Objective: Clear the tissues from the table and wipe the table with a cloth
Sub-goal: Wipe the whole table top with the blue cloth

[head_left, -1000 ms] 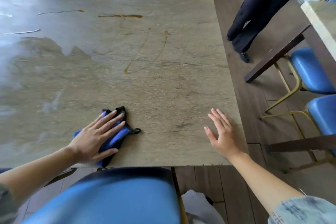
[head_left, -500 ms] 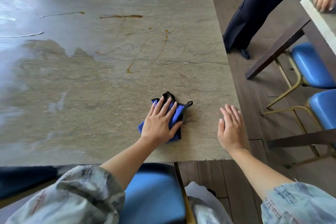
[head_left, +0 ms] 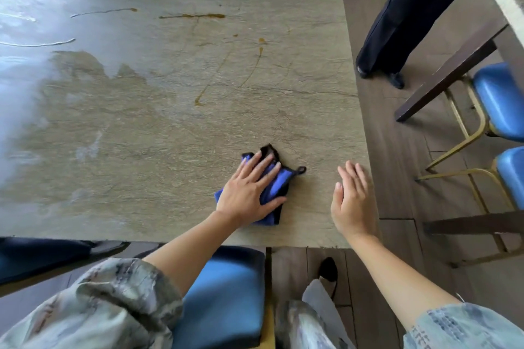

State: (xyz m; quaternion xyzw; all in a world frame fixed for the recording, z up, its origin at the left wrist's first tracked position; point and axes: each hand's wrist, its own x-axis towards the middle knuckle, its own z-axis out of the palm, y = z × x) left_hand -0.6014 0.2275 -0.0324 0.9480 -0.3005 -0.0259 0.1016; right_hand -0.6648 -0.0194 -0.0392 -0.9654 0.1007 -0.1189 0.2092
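A dining room, likely a restaurant or canteen: a large stone-patterned table [head_left: 175, 110] streaked with brown sauce spills [head_left: 192, 16], ringed by matching blue padded chairs [head_left: 499, 102], with a second table [head_left: 507, 5] alongside on wood flooring.

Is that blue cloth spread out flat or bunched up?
Bunched up. The cloth sits in a crumpled wad under the left hand, with dark folds and a small loop poking out beyond the fingers on the table.
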